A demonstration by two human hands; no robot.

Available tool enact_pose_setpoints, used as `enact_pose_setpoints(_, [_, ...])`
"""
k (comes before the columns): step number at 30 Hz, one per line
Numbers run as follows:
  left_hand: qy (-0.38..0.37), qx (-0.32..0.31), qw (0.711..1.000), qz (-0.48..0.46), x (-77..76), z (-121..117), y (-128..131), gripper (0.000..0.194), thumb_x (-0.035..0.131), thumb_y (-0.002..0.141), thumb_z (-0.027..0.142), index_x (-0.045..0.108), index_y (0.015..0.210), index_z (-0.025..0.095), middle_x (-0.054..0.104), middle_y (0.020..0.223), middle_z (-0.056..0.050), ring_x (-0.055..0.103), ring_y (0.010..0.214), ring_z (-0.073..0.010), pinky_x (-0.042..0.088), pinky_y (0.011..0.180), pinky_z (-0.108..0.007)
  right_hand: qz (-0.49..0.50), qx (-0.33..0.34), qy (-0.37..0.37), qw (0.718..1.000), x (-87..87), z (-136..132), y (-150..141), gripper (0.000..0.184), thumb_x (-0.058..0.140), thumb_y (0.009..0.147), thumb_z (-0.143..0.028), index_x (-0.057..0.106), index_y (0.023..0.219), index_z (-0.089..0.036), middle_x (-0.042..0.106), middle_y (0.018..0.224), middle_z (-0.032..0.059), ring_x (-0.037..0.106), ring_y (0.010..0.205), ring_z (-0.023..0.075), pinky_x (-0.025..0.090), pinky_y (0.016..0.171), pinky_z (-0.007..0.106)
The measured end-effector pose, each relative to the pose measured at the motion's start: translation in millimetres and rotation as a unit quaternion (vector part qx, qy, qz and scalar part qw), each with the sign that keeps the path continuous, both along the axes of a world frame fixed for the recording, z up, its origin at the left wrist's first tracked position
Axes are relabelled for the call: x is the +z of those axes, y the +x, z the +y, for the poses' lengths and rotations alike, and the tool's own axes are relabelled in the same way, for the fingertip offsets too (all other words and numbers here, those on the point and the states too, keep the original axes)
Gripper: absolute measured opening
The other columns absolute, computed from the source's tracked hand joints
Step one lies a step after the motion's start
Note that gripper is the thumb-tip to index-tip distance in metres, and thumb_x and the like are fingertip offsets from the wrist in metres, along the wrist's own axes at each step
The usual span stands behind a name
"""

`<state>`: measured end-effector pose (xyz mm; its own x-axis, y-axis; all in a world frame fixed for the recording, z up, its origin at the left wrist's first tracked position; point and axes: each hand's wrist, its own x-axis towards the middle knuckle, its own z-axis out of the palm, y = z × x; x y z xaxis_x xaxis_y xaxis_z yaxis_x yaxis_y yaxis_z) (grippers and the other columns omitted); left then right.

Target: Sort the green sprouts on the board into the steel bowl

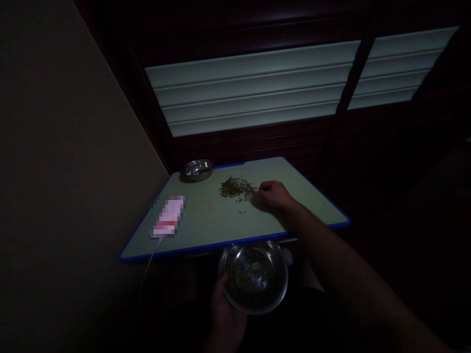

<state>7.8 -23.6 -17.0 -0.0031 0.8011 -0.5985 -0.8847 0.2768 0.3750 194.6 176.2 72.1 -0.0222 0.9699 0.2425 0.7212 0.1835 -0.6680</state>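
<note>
My left hand [228, 314] grips a shiny metal bowl [280, 289] from its left side, thumb over the rim. The bowl is held just below the table's front edge, and some greenish bits lie in its bottom. On the pale green tabletop [206, 230] is a loose pile of small dark green-brown grains [233, 187], with a few scattered around it. My right hand [274, 193] is closed at the pile's right side. A thin pale piece shows at its fingertips, too dim to name.
A smaller metal bowl [197, 170] stands at the table's back left corner. At the left lies a pixelated phone-like object [169, 215] with a white cable [149, 264] hanging over the front edge. Behind the table is dark wood panelling with pale slats [253, 88]; a wall [73, 147] is at left.
</note>
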Motion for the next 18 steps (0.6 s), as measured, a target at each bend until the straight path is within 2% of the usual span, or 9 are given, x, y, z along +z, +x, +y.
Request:
enact_pose_setpoints(5, [0.011,0.001,1.000,0.009,-1.4,-0.2,-0.2,0.031,0.057,0.080,0.027,0.071,0.107,0.021,0.077,0.089,-0.008,0.070,0.086,-0.0241,0.049,0.089,-0.042,0.006,0.006,-0.006,1.000,-0.5,0.6,0.6,0.015,0.052,0.066,-0.024,0.063,0.062,-0.016,0.052,0.056,-0.0014,0.045,0.057,0.0112,0.031,0.056,0.024])
enact_pose_setpoints(18, [-0.011,0.005,1.000,-0.001,1.5,0.0,0.0,0.027,0.056,0.081,0.025,0.072,0.101,0.018,0.077,0.084,-0.008,0.070,0.084,-0.0237,0.049,0.088,-0.040,0.041,0.052,-0.001,0.998,-2.2,-0.4,-0.6,0.013,0.048,0.065,-0.023,0.056,0.057,-0.016,0.044,0.052,-0.0031,0.040,0.055,0.0104,0.030,0.054,0.024])
